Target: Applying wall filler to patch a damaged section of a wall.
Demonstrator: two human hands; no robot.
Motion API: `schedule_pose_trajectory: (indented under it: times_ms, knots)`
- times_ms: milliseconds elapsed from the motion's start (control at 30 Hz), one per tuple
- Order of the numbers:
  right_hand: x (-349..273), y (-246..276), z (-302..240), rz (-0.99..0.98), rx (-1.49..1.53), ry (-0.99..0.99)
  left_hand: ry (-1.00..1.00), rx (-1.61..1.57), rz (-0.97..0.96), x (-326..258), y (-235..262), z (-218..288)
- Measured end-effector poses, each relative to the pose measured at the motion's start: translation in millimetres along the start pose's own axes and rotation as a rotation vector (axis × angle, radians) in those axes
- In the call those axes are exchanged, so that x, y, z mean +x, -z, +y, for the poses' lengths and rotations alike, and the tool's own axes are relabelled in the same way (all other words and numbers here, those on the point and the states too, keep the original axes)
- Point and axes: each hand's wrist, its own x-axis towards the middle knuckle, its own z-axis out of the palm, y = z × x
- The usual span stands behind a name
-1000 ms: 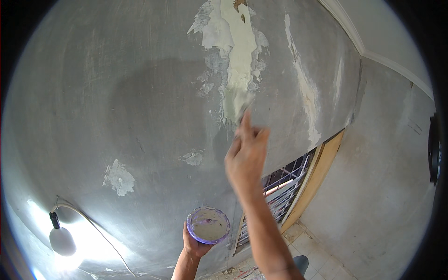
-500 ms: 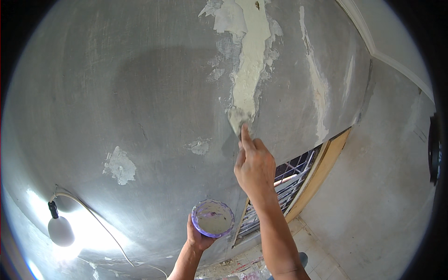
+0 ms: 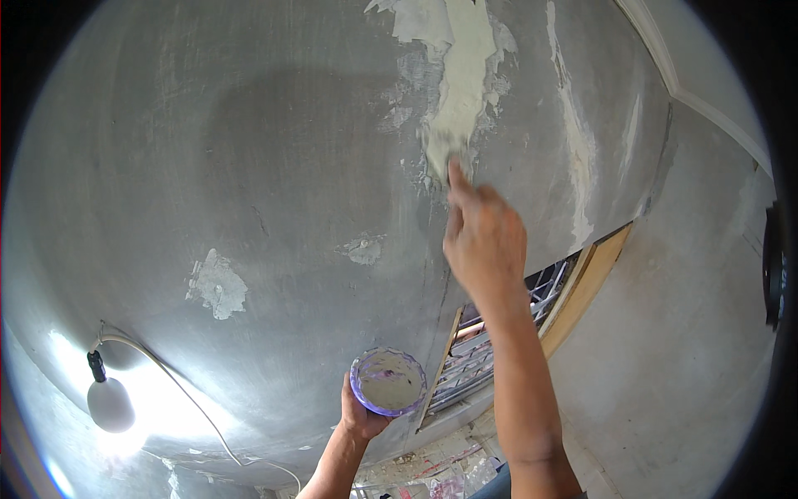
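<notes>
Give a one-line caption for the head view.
Right hand presses filler onto a pale patch on the grey ceiling; left hand holds a purple-rimmed bowl.

no packages, labels, signs, screens.

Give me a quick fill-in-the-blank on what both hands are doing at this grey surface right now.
1. The left hand holds a small round purple ____ of pale filler.
2. The right hand presses a raised fingertip against the lower end of the long cream-white strip of ____ on the grey plastered surface.
3. A lit bare ____ hangs on a white cable at the lower left.

Missing words: tub; filler; bulb
</notes>
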Motion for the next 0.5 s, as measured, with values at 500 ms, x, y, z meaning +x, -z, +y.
schedule_pose_trajectory:
  times_ms: [500]
  knots:
    - [20, 21, 4, -0.044, -0.038, 0.094, -0.022, 0.166, 0.053, 0, -7, -5]
